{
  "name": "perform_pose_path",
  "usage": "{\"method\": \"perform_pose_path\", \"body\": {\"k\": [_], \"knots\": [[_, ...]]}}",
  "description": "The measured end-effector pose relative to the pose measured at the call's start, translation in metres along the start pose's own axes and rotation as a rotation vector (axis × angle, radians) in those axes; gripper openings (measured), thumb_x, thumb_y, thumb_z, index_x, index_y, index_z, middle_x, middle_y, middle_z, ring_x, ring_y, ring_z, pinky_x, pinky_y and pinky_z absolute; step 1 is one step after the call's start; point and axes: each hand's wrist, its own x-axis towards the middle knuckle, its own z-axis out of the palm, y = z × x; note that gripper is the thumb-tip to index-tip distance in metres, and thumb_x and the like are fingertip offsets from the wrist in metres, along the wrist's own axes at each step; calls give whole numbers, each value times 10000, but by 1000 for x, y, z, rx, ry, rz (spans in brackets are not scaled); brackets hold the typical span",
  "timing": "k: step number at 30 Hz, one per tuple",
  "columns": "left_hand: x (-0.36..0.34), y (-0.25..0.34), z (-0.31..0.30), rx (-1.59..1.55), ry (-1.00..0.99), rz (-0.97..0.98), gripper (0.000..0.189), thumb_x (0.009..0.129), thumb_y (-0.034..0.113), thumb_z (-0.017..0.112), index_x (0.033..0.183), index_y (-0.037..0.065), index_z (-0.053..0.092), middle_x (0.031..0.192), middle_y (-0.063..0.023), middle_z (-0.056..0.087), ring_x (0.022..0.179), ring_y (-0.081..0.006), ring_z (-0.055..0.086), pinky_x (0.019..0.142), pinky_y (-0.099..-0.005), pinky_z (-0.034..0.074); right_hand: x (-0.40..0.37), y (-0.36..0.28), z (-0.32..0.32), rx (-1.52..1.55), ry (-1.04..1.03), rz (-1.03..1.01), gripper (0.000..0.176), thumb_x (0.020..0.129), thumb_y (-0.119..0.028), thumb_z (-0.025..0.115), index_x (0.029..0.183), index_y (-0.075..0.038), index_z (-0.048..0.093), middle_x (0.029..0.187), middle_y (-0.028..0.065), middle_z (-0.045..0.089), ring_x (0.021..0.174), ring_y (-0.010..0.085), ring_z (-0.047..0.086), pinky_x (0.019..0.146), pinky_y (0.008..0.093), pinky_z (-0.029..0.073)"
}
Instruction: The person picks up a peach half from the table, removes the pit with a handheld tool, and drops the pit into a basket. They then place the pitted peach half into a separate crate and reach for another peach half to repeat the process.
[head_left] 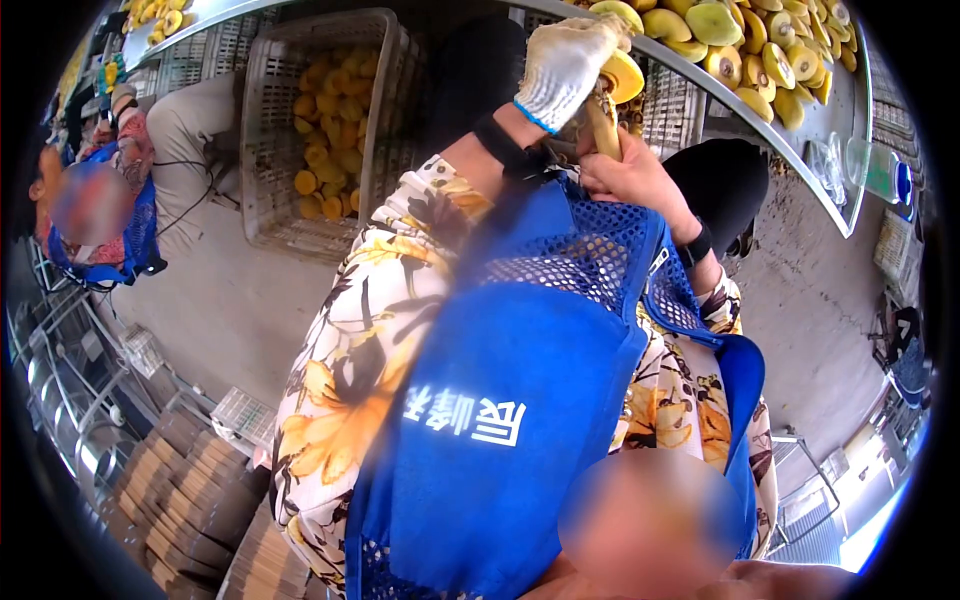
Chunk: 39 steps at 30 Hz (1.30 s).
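We see the fruit (622, 75), a yellow cut piece, held in the air just before the edge of the tabletop (848, 105), above our dark-clad knees. That tabletop is bare metal and curves across the upper right. A heap of cut fruit (760, 55) in the same yellow lies along it, and a bottle (880, 170) stands near its end.

Below it runs a grey floor (230, 300). A mesh crate (265, 200) part full of yellow pieces stands to the left, and another person (150, 140) sits beside it. Stacks of cardboard (190, 490) fill the lower left.

Our left hand (565, 60) wears a white glove, and its grip is curled shut around the fruit from above. Our right hand (630, 175) is bare. Its grip is pressed together just under the fruit, on something pale that we cannot tell.
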Motion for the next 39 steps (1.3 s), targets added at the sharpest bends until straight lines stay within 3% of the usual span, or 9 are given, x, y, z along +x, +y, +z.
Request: {"method": "perform_pose_path", "body": {"k": [3, 7, 10, 16, 22, 26, 32, 35, 39], "knots": [[1, -8, 5, 108, 25, 146, 192, 871, 197, 533, 930, 54, 647, 807, -60, 669, 706, -167, 633, 629, -266, 494, 4, 5, -7, 195, -113, 15, 155, 819, 0, 491, 961, -46, 449, 610, -25, 384, 451, 34, 319, 388, 165, 263], [4, 18, 7, -1184, 231, -1081, 279, 922, 302, 485, 949, 57, 614, 766, -67, 620, 677, -186, 591, 589, -288, 498, 13, 13, -9, 273, -110, -12, 173, 817, 14, 493, 974, -42, 445, 614, -13, 378, 451, 40, 308, 381, 165, 260], [10, 16, 1, -1472, 178, -1194, 309, 915, 360, 472, 942, 69, 573, 726, -75, 603, 641, -205, 581, 548, -325, 497, 21, 23, -8, 261, -103, -145, 178, 808, 18, 503, 967, -44, 453, 617, 4, 405, 434, 49, 333, 374, 179, 278], [7, -28, -92, -1397, 268, -1077, 523, 866, 550, 400, 885, 42, 525, 712, -154, 604, 587, -311, 588, 470, -406, 462, 14, 19, -20, 344, -51, -327, 114, 841, -39, 563, 945, -68, 528, 635, -9, 516, 429, 55, 441, 415, 193, 377], [-20, -75, -185, 981, 230, -627, 550, 843, 579, 437, 1102, 136, 636, 1070, -117, 641, 965, -304, 612, 859, -359, 454, 30, 43, -38, -553, 486, -339, 291, 787, -245, 634, 891, 14, 548, 727, 228, 590, 698, 361, 606, 646, 395, 471], [25, -11, -123, 945, 70, 238, 100, 858, 243, 593, 902, 167, 642, 843, -26, 651, 676, -226, 641, 542, -316, 516, 33, 29, -37, -690, 534, -399, 259, 801, -216, 630, 835, 9, 506, 697, 233, 568, 681, 411, 575, 593, 416, 455], [33, 31, -11, 472, -579, 261, 160, 811, 251, 598, 939, 165, 639, 940, -14, 649, 764, -224, 637, 619, -321, 515, 15, 32, -54, -799, 571, -428, 241, 811, -183, 625, 818, -13, 455, 679, 235, 539, 660, 405, 560, 568, 442, 430], [33, 15, 10, 642, -589, 637, 161, 843, 262, 564, 927, 160, 655, 920, -10, 655, 729, -215, 639, 571, -316, 505, 0, 28, -57, -1140, 503, -442, 99, 824, -115, 513, 881, -42, 478, 704, 180, 583, 681, 366, 589, 569, 435, 447], [46, 13, 10, 388, -524, 321, 360, 840, 447, 551, 1050, 161, 610, 933, -48, 618, 810, -239, 630, 629, -359, 510, -7, 48, -81, -1426, 607, -360, 108, 823, -62, 464, 926, -55, 492, 699, 153, 600, 683, 326, 608, 586, 430, 468]]}}
